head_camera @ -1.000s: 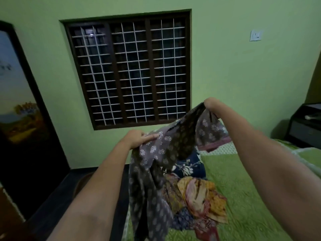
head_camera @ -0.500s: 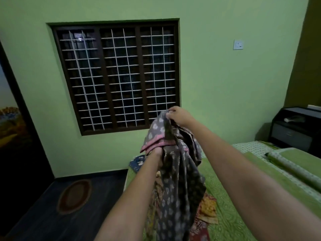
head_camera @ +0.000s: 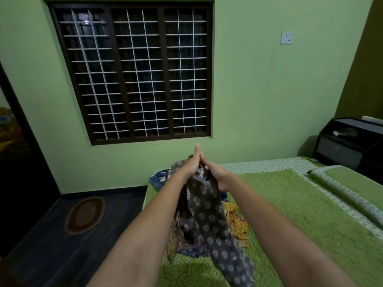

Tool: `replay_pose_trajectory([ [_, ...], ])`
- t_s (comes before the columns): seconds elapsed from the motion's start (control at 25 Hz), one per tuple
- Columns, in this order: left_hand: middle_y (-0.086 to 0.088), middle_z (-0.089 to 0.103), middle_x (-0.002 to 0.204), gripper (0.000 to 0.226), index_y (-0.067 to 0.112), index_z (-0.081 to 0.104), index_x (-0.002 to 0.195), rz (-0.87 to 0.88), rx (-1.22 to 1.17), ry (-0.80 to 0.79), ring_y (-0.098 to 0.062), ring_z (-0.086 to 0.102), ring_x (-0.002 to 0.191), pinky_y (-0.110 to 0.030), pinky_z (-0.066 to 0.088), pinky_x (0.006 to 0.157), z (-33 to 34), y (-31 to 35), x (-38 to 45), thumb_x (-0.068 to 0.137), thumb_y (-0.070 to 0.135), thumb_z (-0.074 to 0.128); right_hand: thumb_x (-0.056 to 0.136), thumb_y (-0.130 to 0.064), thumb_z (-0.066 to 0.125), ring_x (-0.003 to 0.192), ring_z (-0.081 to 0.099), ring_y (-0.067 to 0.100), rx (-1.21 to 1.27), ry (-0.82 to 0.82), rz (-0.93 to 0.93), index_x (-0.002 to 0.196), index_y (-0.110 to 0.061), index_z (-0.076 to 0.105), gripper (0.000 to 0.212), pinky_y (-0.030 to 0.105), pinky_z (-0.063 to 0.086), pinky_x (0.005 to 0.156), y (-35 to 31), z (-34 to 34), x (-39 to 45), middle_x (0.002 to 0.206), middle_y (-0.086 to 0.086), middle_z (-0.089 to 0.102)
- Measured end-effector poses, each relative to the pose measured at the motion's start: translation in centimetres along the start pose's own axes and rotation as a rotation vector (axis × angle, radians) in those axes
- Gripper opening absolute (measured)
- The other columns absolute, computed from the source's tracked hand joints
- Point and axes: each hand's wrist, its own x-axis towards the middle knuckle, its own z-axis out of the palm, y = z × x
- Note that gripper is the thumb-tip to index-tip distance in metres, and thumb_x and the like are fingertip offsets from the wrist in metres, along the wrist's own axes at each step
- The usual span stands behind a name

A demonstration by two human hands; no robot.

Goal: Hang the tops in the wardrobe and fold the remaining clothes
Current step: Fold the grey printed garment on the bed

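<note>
- The person is holding both arms stretched forward over the bed (head_camera: 290, 204), palms turned toward each other.
- The left hand (head_camera: 191, 164) and the right hand (head_camera: 215, 172) are pressing a grey printed garment (head_camera: 204, 208) between them, near its top edge.
- The fingers (head_camera: 196, 151) of both hands are lying straight and pressed together, their tips touching above the cloth; whether any thumb is curling round the fabric cannot be told.
- The grey garment is hanging down from the hands, its lower end trailing onto the green bedcover toward the camera.
- A pile of remaining clothes (head_camera: 238, 224), yellow, red and blue prints, is lying on the bed just behind and beneath the hanging garment.
- A dark blue printed garment (head_camera: 160, 179) is lying at the far corner of the bed, near the wall.
- A barred window (head_camera: 134, 71) is filling the green wall ahead.
- An oval mat (head_camera: 85, 214) is lying on the dark floor left of the bed.
- A dark bedside cabinet (head_camera: 348, 143) is standing at the right.
</note>
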Motion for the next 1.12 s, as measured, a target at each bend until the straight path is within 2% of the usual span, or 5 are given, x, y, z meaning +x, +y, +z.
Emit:
replay_pose_trajectory([
  [0.2,-0.004,0.053,0.071,0.091,0.012,0.056,0.073,0.046,0.200,-0.032,-0.017,0.050,0.054,-0.026,0.044,0.053,-3.8,1.2,-0.5,0.074,0.087,0.006,0.083,-0.042,0.063,0.087,0.067,0.028,0.227,-0.062,0.014,0.111,-0.006,0.069,0.047,0.042,0.049,0.089,1.9,-0.8,0.0,0.105,0.015,0.070],
  [0.36,-0.014,0.069,0.096,0.088,0.006,0.067,0.090,-0.102,0.025,0.553,-0.028,0.065,0.082,-0.035,0.053,0.078,-5.7,-7.2,3.3,0.088,0.074,0.012,0.096,-0.036,0.045,0.070,0.070,0.022,0.559,-0.071,-0.106,0.077,-0.008,0.078,0.048,0.031,0.056,0.068,1.2,-0.3,0.5,0.082,0.009,0.073],
  [0.56,-0.012,0.062,0.121,0.087,0.004,0.060,0.121,-0.365,-0.594,0.004,-0.031,0.057,0.107,-0.037,0.047,0.086,-2.9,-11.2,1.0,0.087,0.075,0.023,0.096,-0.047,0.042,0.076,0.070,0.025,0.612,-0.137,-0.169,0.082,-0.007,0.077,0.055,0.035,0.058,0.074,-0.7,1.0,1.4,0.086,0.010,0.073],
  [0.76,-0.021,0.031,0.149,0.042,-0.010,0.031,0.140,-0.349,-0.611,0.110,-0.031,0.035,0.133,-0.037,0.026,0.108,-2.3,-12.0,2.4,0.104,0.012,0.025,0.090,-0.064,0.036,0.090,0.069,0.030,0.552,-0.186,-0.157,0.097,-0.005,0.074,0.071,0.043,0.054,0.086,-0.9,1.2,1.8,0.101,0.015,0.070],
  [1.12,-0.010,0.068,0.111,0.071,0.008,0.058,0.121,-0.165,-0.952,-0.015,-0.035,0.056,0.107,-0.044,0.047,0.089,2.2,-9.4,3.2,0.094,0.064,0.024,0.085,-0.046,0.058,0.065,0.069,0.023,0.437,-0.189,-0.071,0.084,-0.004,0.074,0.045,0.033,0.059,0.063,-0.1,-1.2,0.9,0.078,0.012,0.070],
])
